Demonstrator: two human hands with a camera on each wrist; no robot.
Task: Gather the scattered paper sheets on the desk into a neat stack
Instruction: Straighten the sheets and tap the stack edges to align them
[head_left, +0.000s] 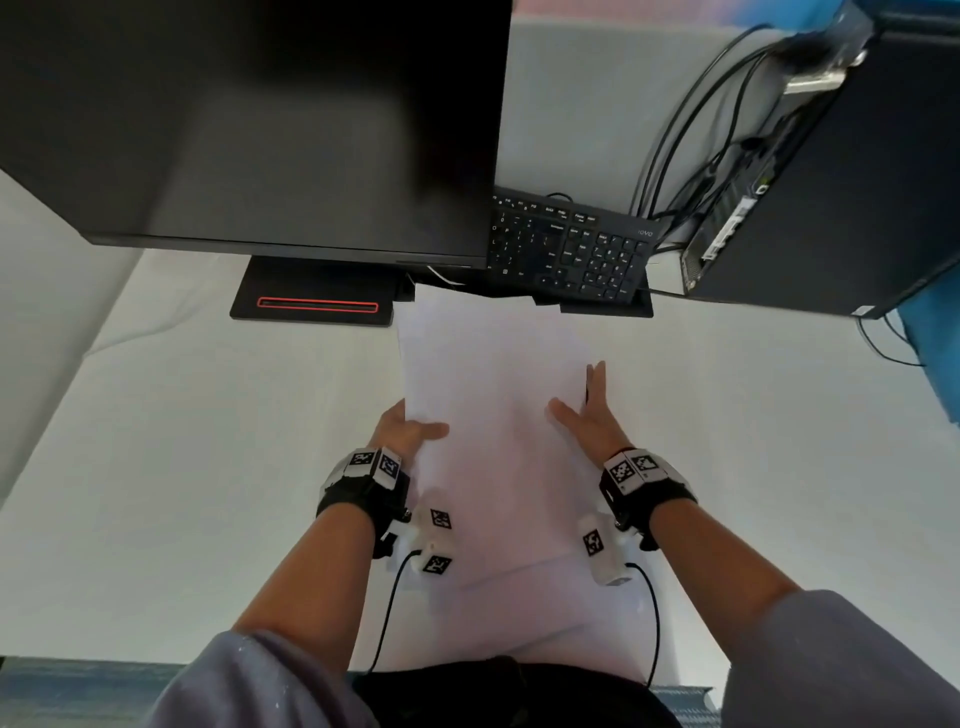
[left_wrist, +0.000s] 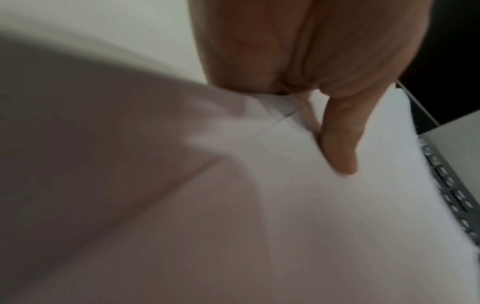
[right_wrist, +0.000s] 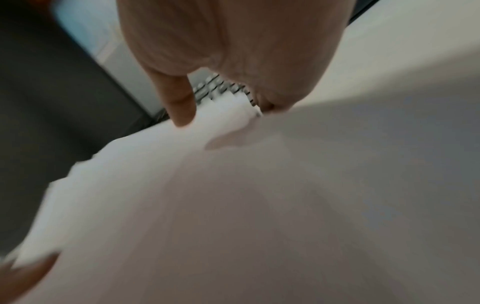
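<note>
A bundle of white paper sheets (head_left: 488, 374) lies lengthwise in the middle of the white desk (head_left: 208, 441), its far end reaching the keyboard. My left hand (head_left: 410, 427) pinches its left edge, thumb (left_wrist: 337, 148) on top and fingers hidden beneath. My right hand (head_left: 584, 410) stands against the right edge with straight fingers and the thumb (right_wrist: 182, 107) resting on the sheets. Another sheet (head_left: 561, 613) lies skewed under the bundle's near end, towards the desk's front edge. Both wrist views are blurred and filled with paper (left_wrist: 259, 205) (right_wrist: 233, 205).
A black monitor (head_left: 260, 119) hangs over the far left, its base (head_left: 317, 301) marked with a red stripe. A black keyboard (head_left: 569, 249) sits just beyond the paper. A dark computer tower (head_left: 831, 182) with cables (head_left: 691, 130) stands at the far right.
</note>
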